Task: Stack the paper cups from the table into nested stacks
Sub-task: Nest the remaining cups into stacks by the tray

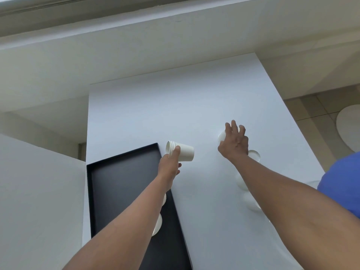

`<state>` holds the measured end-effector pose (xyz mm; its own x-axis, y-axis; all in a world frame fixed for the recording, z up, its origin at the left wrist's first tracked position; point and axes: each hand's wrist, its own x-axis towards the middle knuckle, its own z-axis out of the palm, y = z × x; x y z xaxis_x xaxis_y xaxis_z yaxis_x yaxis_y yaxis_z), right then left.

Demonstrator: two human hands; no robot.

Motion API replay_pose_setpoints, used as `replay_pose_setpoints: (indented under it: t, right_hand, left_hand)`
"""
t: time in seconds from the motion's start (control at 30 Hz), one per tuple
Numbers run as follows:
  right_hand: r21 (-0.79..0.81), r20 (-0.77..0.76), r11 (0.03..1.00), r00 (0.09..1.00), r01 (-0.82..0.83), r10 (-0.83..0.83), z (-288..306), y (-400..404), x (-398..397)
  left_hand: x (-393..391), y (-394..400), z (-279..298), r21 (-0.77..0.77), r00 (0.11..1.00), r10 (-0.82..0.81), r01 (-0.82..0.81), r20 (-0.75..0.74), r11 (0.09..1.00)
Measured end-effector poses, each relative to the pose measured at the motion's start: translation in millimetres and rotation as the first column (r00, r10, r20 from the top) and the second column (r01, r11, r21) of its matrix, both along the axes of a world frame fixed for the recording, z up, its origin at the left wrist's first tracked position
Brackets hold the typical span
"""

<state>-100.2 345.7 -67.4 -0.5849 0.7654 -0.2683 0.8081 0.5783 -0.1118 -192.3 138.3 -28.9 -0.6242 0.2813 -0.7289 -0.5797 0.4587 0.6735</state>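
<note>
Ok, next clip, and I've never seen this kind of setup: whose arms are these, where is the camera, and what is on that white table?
There is no machine here. The camera sits on a person's head and looks forward and down, so the two bare arms are the wearer's own.

The left hand holds a short nested stack of paper cups tipped on its side above the white table, beside the far corner of a black tray. Several rims show at its open end.

The right hand reaches further out, its fingers spread over a single cup; whether they grip it already is unclear.

More loose cups stand on the table under the right arm, and a few white cups lie in the tray, partly hidden by the left arm.
</note>
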Motion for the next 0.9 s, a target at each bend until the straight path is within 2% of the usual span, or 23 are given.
replay_pose_setpoints:
  t: [0.13, 0.37, 0.47, 0.57, 0.67, 0.77, 0.9]
  right_hand:
    - [-0.038, 0.060, 0.999, 0.998, -0.025, 0.028, -4.6, -1.6, 3.9]
    - [-0.092, -0.096, 0.996, 0.995, 0.001, -0.010, -11.8, -11.1, 8.2]
    - [-0.148, -0.188, 0.986, 0.977, 0.072, -0.099, -11.5, -16.7, 9.4]
    - [-0.310, -0.340, 0.925, 0.883, 0.220, -0.324, -9.4, -24.0, 9.1]
    - [-0.503, -0.392, 0.796, 0.731, 0.338, -0.558, -4.4, -28.9, 7.1]
    - [-0.688, -0.401, 0.656, 0.590, 0.312, -0.701, 2.1, -33.8, 6.2]
    - [-0.797, -0.394, 0.565, 0.527, 0.212, -0.754, 11.0, -46.8, 7.6]
  left_hand:
    - [-2.1, 2.3, -2.4, -0.007, 1.000, -0.009, 0.009, 0.022, 1.000]
    - [-1.7, 5.9, -3.4, -0.007, 0.999, -0.010, 0.010, 0.030, 1.000]
    - [-1.3, 6.4, -2.1, -0.006, 1.000, -0.003, 0.003, 0.031, 1.000]
    - [-1.6, 5.6, -0.1, 0.005, 0.999, 0.021, -0.021, 0.030, 1.000]
    - [-0.4, 5.0, 3.5, 0.029, 0.998, 0.046, -0.047, 0.031, 0.998]
    - [2.7, 5.3, 9.6, 0.053, 0.998, 0.061, -0.063, 0.033, 0.997]
    - [7.4, 4.2, 17.8, 0.076, 0.997, 0.068, -0.070, 0.030, 0.995]
